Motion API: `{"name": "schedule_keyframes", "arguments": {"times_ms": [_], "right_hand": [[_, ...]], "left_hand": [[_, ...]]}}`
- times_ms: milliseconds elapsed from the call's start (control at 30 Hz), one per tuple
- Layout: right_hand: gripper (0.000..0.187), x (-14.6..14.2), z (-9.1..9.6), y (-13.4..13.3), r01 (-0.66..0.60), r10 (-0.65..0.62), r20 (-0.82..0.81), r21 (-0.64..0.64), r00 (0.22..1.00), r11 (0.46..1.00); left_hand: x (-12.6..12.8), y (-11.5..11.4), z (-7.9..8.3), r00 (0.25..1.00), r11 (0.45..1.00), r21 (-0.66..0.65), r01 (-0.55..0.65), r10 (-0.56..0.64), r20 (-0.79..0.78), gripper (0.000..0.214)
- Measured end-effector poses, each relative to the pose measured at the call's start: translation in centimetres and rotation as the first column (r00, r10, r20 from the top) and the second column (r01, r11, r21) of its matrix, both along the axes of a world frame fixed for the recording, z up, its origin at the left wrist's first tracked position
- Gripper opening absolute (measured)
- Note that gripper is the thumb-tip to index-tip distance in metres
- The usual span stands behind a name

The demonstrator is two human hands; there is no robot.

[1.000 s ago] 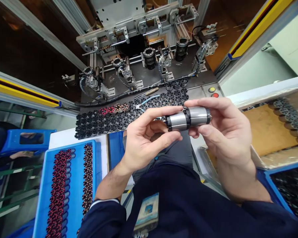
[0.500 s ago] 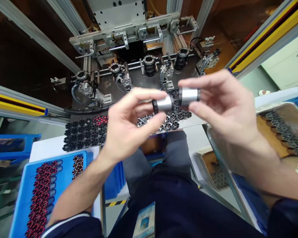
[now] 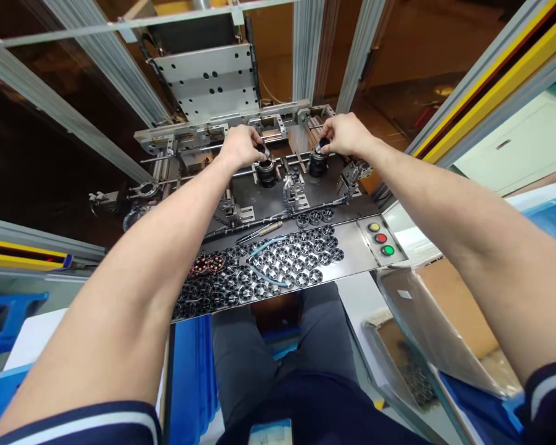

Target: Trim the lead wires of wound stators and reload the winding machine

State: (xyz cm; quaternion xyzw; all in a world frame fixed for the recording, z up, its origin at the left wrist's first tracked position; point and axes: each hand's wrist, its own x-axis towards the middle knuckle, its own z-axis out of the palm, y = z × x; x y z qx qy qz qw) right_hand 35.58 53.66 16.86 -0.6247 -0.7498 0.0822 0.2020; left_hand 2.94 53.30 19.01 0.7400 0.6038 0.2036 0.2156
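Observation:
My left hand (image 3: 241, 146) is closed on a small silver cylinder with black ends (image 3: 263, 150), tilted over a black round holder (image 3: 267, 173) of the machine. Farther right, my right hand (image 3: 345, 134) grips a like silver cylinder (image 3: 321, 147) at the mouth of another black holder (image 3: 318, 165). Whether either cylinder touches its holder I cannot tell. Fingers partly hide both cylinders. Nearer me, rows of black ring-shaped parts (image 3: 285, 267) lie on the metal ledge, with several copper-wound ones (image 3: 208, 264) at their left.
Yellow, red and green buttons (image 3: 381, 238) sit at the ledge's right end. A tool with a wooden handle (image 3: 269, 228) and light blue tweezers (image 3: 269, 281) lie by the rings. Clamps (image 3: 295, 188) stand between the holders. A cardboard box (image 3: 463, 309) is at lower right.
Both hands have moved forward and apart, from above the ledge to the machine's holders, each carrying its silver cylinder. The view has shifted too.

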Motion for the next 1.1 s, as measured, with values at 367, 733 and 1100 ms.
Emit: {"name": "schedule_keyframes", "arguments": {"times_ms": [367,733,1100], "right_hand": [[0.03,1.8,1.3,4.8,-0.158,0.21,0.181,-0.268,0.961,0.95],[0.028,-0.1,0.0,4.2,-0.159,0.184,0.141,-0.176,0.973,0.971],[0.02,-0.6,0.0,-19.9,-0.108,0.209,-0.373,0.276,0.904,0.955]], "left_hand": [[0.6,1.7,-1.0,0.924,0.992,-0.022,0.123,-0.123,-0.363,0.048],[2.2,-4.1,-1.2,0.806,0.987,-0.018,0.159,-0.141,-0.575,0.064],[1.5,-17.3,0.3,0.939,0.942,0.329,0.074,0.045,-0.341,0.064]]}}
